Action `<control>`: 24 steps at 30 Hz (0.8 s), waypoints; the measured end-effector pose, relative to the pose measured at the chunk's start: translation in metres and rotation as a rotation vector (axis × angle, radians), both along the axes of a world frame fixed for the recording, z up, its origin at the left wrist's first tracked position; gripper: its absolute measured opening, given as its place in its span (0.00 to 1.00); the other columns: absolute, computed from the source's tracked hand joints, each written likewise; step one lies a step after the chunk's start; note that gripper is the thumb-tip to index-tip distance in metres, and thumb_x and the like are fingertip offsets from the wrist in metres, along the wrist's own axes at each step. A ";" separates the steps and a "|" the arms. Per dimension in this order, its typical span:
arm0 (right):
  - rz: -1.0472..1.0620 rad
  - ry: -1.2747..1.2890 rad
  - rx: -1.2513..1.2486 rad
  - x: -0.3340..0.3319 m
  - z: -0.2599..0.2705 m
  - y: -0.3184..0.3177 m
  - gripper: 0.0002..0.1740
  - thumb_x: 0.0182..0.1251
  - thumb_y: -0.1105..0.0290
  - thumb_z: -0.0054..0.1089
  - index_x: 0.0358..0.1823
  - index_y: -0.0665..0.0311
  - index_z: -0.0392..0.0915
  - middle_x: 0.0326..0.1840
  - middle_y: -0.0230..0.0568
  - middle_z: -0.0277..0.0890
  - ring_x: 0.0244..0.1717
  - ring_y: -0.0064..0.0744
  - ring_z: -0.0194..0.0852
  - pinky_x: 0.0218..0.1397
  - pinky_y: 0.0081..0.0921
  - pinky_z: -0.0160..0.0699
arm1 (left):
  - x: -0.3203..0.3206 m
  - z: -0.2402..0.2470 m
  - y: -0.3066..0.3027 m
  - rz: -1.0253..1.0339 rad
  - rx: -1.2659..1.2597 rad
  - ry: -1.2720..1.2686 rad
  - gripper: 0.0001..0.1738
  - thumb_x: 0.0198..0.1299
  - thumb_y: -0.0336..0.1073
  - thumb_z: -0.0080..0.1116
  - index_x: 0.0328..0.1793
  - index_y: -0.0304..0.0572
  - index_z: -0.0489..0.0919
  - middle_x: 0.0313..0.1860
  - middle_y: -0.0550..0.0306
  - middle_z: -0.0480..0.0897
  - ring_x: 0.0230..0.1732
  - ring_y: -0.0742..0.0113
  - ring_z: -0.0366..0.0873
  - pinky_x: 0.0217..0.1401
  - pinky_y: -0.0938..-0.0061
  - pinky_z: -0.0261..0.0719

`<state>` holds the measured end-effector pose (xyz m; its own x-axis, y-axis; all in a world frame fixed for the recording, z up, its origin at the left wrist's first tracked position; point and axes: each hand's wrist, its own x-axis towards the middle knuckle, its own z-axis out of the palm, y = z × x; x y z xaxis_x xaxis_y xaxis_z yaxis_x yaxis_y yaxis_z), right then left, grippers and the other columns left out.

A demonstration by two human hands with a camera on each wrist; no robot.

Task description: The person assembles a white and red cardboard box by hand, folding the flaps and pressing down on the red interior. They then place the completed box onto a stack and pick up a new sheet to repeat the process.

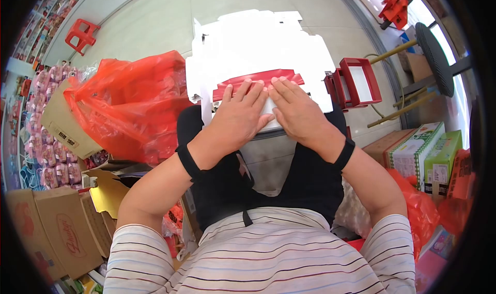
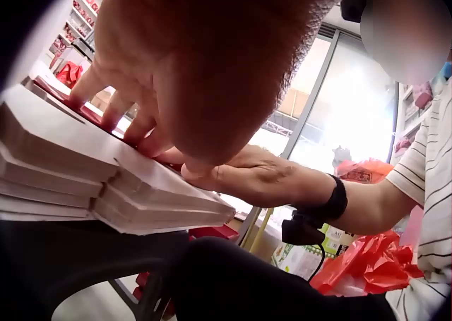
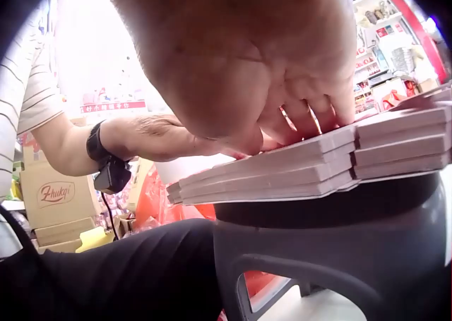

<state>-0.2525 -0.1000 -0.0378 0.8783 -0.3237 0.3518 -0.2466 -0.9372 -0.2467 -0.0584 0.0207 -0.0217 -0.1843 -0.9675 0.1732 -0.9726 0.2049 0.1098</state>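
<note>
A stack of flat die-cut cardboard box blanks [image 1: 258,41], white with a red panel [image 1: 289,76] along the near part, lies between the knees. It rests on a dark grey plastic stool [image 3: 311,236]. My left hand [image 1: 235,119] lies palm down with its fingers straight, the fingertips on the red panel. Beside it my right hand [image 1: 302,113] lies the same way, fingertips on the panel too, with the two index fingers close together. In the left wrist view the layered white edges [image 2: 120,187] of the stack show below the fingers.
Red open-topped boxes [image 1: 376,82] stand right of the stack. A large red plastic bag [image 1: 134,103] fills the left side, near cardboard cartons [image 1: 67,227]. Cartons, one of them green [image 1: 443,157], and a red bag [image 1: 413,201] lie at the right. Far left is a red stool [image 1: 81,35].
</note>
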 end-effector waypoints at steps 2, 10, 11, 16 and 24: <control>-0.025 0.005 -0.025 -0.010 0.000 -0.005 0.27 0.75 0.71 0.61 0.70 0.79 0.74 0.74 0.64 0.75 0.79 0.61 0.70 0.84 0.48 0.67 | 0.001 0.001 0.003 0.032 0.031 0.014 0.34 0.78 0.49 0.59 0.81 0.33 0.72 0.83 0.39 0.70 0.85 0.38 0.65 0.83 0.40 0.65; -0.046 -0.039 -0.045 -0.024 0.000 -0.016 0.24 0.74 0.73 0.61 0.66 0.81 0.76 0.71 0.67 0.76 0.76 0.62 0.73 0.83 0.48 0.70 | 0.033 0.007 0.014 0.069 0.072 0.107 0.31 0.77 0.46 0.61 0.78 0.34 0.74 0.77 0.39 0.77 0.78 0.37 0.74 0.78 0.44 0.71; -0.046 -0.056 -0.042 -0.024 -0.001 -0.016 0.23 0.74 0.73 0.61 0.66 0.81 0.76 0.71 0.67 0.76 0.76 0.63 0.73 0.83 0.48 0.70 | 0.034 0.006 0.011 0.067 0.088 0.138 0.30 0.76 0.46 0.62 0.77 0.34 0.75 0.75 0.39 0.79 0.75 0.38 0.76 0.77 0.45 0.73; -0.040 -0.106 0.076 -0.026 0.004 -0.017 0.20 0.75 0.74 0.59 0.64 0.79 0.78 0.68 0.65 0.80 0.74 0.61 0.76 0.81 0.46 0.73 | 0.020 0.025 -0.033 0.125 0.038 0.017 0.24 0.72 0.43 0.66 0.68 0.36 0.80 0.62 0.43 0.84 0.62 0.42 0.83 0.64 0.51 0.80; -0.231 -0.118 0.143 -0.074 0.037 -0.063 0.27 0.70 0.80 0.57 0.71 0.67 0.78 0.74 0.57 0.77 0.74 0.56 0.77 0.77 0.43 0.78 | 0.037 0.038 -0.049 0.090 0.129 0.211 0.13 0.69 0.32 0.63 0.58 0.45 0.83 0.48 0.48 0.85 0.51 0.44 0.86 0.56 0.52 0.83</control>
